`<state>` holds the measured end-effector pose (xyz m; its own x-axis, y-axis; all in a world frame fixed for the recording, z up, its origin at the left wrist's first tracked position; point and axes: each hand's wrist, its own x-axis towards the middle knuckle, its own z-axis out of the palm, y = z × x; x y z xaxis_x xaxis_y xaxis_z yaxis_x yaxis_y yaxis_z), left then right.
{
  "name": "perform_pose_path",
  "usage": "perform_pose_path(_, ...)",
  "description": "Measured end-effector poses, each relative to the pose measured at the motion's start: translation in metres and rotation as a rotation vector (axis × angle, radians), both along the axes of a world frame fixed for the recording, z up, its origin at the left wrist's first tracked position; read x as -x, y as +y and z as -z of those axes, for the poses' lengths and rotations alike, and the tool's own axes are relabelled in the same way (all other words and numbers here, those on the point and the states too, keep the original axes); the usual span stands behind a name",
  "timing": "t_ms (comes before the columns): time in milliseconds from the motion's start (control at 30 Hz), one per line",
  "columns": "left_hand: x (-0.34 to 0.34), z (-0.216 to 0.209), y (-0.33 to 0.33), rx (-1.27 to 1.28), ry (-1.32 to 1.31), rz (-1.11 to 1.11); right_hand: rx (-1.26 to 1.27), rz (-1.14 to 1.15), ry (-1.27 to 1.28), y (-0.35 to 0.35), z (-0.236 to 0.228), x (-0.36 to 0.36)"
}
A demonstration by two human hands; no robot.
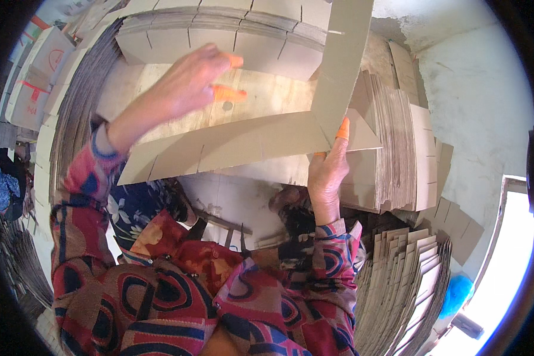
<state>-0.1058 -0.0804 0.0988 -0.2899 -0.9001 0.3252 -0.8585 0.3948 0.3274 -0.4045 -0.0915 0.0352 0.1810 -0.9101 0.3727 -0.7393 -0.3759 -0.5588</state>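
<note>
My right hand (329,172), with orange covers on its fingertips, pinches two slotted cardboard strips where they meet. One long cardboard strip (237,142) reaches left from that hand, low over the pale wooden board. From the same spot the second cardboard strip (338,65) points away toward the far edge, crossing the first at an angle. Above the board my left hand (190,83) is raised, its thumb and fingers apart, orange covers on the tips and nothing between them. It does not touch the strips and is slightly blurred.
Stacked slotted cardboard strips stand along the board's far side (219,38), at its left (83,89) and at its right (391,142). More strips stand upright (397,285) beside my right arm. White boxes (35,89) sit at the far left; a bright doorway (510,249) lies right.
</note>
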Motion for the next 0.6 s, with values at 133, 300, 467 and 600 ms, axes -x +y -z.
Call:
perform_pose_path(133, -0.029, 0.039, -0.066, 0.038, -0.224, -0.02, 0.04, -0.025, 0.034, -0.006, 0.002, -0.006)
perform_pose_path(300, 0.0, 0.067, -0.129, -0.034, -0.313, -0.231, 0.013, -0.042, -0.056, -0.006, 0.001, -0.004)
perform_pose_path(467, -0.008, 0.105, -0.151, 0.159, -0.35, -0.304, 0.023, -0.043, -0.051, -0.008, -0.003, -0.011)
perform_pose_path(600, -0.017, 0.106, -0.149, 0.23, -0.28, -0.223, 0.037, -0.058, -0.05, -0.008, -0.003, -0.011)
